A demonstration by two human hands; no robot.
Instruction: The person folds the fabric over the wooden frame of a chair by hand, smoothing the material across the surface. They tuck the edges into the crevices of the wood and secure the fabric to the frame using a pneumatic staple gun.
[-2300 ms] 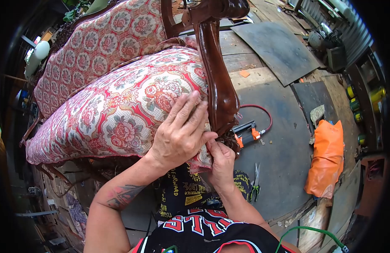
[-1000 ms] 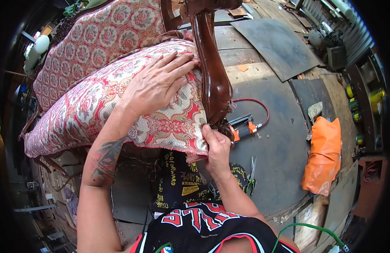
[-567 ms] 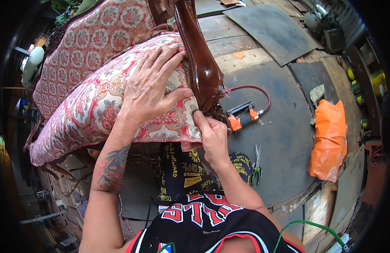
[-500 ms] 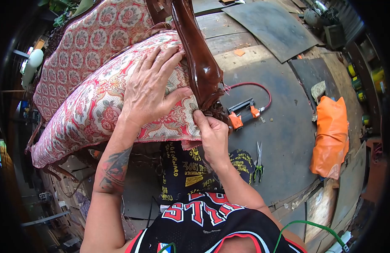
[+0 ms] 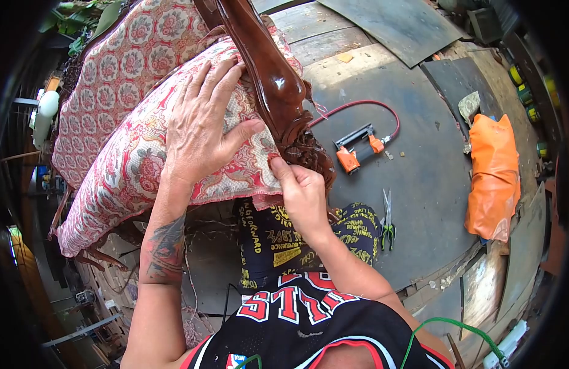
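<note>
My left hand (image 5: pixel 201 132) lies flat, fingers and thumb spread, on the padded chair seat. The red and cream floral fabric (image 5: pixel 149 169) covers that seat and has a frayed front edge. At the seat's front corner, my right hand (image 5: pixel 304 197) pinches the fabric beside the carved foot of the armrest post. Glossy dark brown wood forms this armrest post (image 5: pixel 269 80), which rises away from me between the seat and the floor boards. My right fingertips are partly hidden under the hand and against the carving.
The matching chair back (image 5: pixel 121 86) stands at upper left. On the dark board (image 5: pixel 413 184) at right lie an orange staple gun (image 5: pixel 349 158) with a red hose (image 5: pixel 395 117), and green-handled scissors (image 5: pixel 388 230). An orange wrapped bundle (image 5: pixel 492 178) sits farther right.
The view has shifted a little, so the chair appears more to the left and the tools more to the right. Both hands stay at the same places on the seat.
</note>
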